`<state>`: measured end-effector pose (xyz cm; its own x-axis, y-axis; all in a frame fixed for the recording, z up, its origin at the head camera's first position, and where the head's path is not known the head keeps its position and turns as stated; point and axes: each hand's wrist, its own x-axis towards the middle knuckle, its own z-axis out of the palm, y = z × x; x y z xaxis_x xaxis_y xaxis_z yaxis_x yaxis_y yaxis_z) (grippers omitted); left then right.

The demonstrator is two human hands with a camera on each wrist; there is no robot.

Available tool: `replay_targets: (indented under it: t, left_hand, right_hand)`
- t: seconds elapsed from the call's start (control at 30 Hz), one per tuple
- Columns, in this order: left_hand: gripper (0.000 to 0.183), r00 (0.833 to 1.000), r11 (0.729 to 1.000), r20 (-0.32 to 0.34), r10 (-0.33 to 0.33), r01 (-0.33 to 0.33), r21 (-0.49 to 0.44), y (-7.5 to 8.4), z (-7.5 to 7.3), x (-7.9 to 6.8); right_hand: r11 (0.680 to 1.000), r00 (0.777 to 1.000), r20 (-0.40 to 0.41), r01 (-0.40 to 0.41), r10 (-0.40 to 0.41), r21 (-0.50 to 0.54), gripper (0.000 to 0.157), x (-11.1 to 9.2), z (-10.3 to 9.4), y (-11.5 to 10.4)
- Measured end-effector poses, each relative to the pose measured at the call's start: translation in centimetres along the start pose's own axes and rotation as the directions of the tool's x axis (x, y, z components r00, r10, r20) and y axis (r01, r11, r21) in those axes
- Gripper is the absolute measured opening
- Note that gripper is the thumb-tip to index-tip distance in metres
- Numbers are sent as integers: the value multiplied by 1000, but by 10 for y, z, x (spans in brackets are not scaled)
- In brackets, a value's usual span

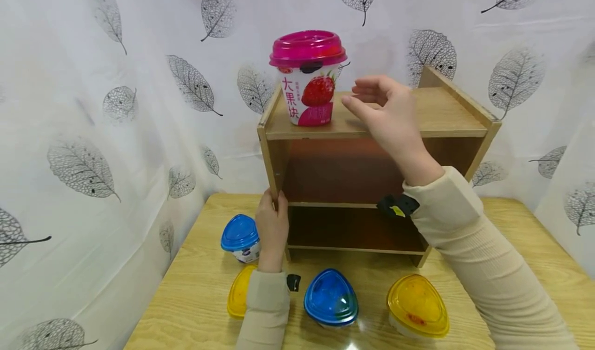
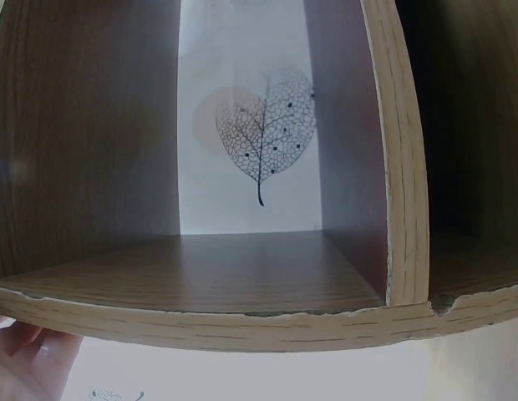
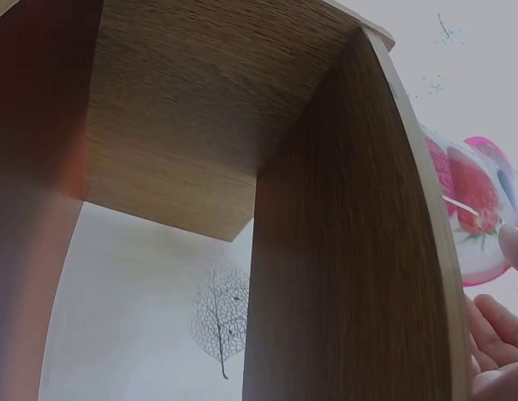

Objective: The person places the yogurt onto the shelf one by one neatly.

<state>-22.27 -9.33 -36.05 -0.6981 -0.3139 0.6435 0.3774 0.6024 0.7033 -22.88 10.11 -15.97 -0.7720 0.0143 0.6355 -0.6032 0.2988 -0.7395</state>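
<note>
On the top board of a small wooden shelf stands a yogurt cup with a pink lid and a strawberry picture, upright near the left edge. My right hand is just right of the cup, thumb and fingers parted and bent, with a gap to it in the head view. The right wrist view shows part of the cup beyond the board, beside the fingers. My left hand grips the shelf's left side panel; in the left wrist view its fingers pass behind the panel edge.
Blue-lidded cups stand left of the shelf and in front of it. A yellow-lidded cup is at front right; another yellow lid is partly hidden by my left forearm. A leaf-patterned curtain hangs behind the table.
</note>
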Motion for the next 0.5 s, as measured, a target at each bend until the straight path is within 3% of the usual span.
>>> replay_targets:
  t: [0.5]
  left_hand:
    - [26, 1000, 1000, -5, -8, 8, 7, 1, 1, 0]
  right_hand:
    - [1000, 997, -82, 3, -1, 31, 30, -14, -29, 6]
